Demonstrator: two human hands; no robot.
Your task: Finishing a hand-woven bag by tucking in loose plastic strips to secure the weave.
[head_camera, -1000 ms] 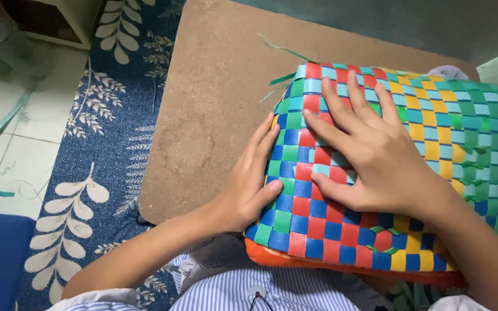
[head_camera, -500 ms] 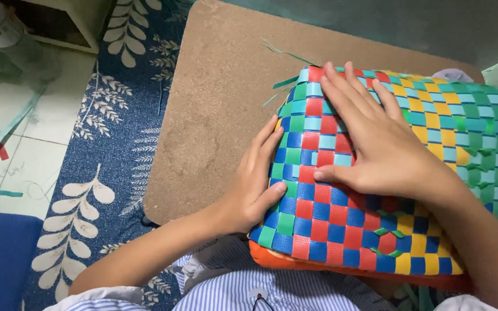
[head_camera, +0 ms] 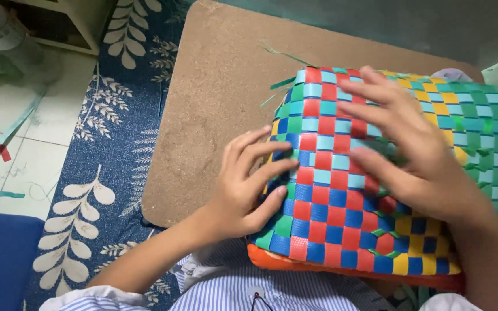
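So the woven plastic-strap basket, a checker of red, blue, green and yellow, lies on its side over the person's lap and the near edge of a brown board. Left hand cups its 9 o'clock edge, fingers curled on the weave. Right hand lies flat on top, fingers spread, gripping nothing. Loose green strap ends stick out at 11 o'clock; I reckon they could slip free if the pressing shifts the weave.
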